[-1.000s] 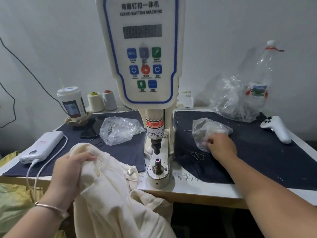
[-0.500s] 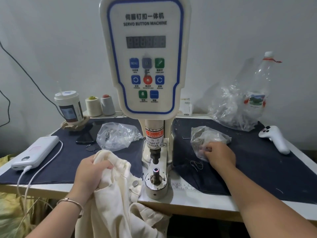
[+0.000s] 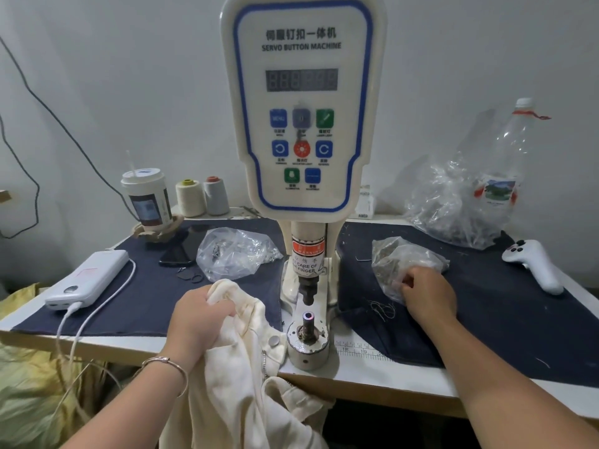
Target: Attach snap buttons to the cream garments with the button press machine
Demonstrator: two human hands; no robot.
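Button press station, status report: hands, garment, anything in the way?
Left hand grips bunched cream cotton garment beside the white button press machine. Right hand pinches at clear plastic bag of small parts. Lower die bare, nothing blocking.

power bank left | cup, two thread cones behind | white controller, bottle right

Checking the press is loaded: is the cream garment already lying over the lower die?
No. The lower die stands bare, and the cream garment is bunched beside it in the left hand.
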